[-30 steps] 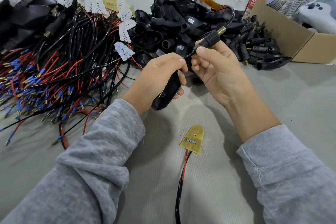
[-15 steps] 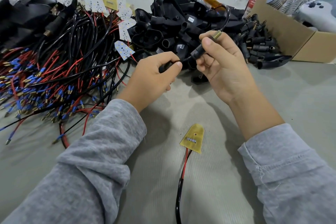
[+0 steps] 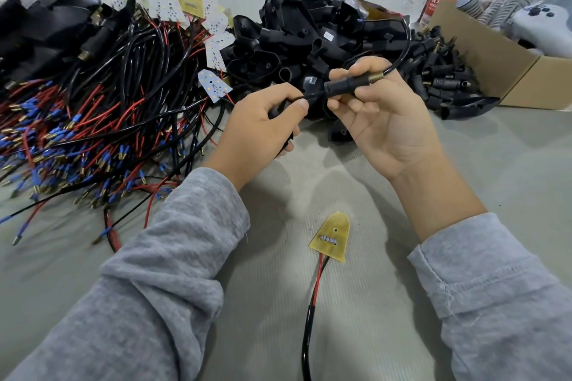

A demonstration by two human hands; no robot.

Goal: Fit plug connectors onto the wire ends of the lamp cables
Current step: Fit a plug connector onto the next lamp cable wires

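near board: yellow LED board (image 3: 330, 237) lies on the grey table (image 3: 495, 164) between the sleeves, its red/black lead running toward the camera. Not in play.
left hand: left hand (image 3: 260, 127) is closed, thumb and forefinger pinching the black cable (image 3: 305, 97) just short of the plug; the rest of the cable drops through the fist.
right hand: right hand (image 3: 383, 120) grips the black plug connector (image 3: 346, 85) between fingertips and thumb, barrel roughly level, brass spring end (image 3: 376, 76) pointing right.
exit side: the same cable leaves the spring end and arcs up over the housings pile (image 3: 294, 40). So the plug is already threaded on, I'd judge.
step: slide the plug along to its seat at the wire end.
how: keep the left pinch close to the plug mouth and the cable taut and in line with the barrel; push with the right, small twists if it binds. Don't kink at the spring.
far: cable pile with blue ferrules (image 3: 93, 120) left, loose plugs (image 3: 442, 71) beside the cardboard box (image 3: 495, 71) right.
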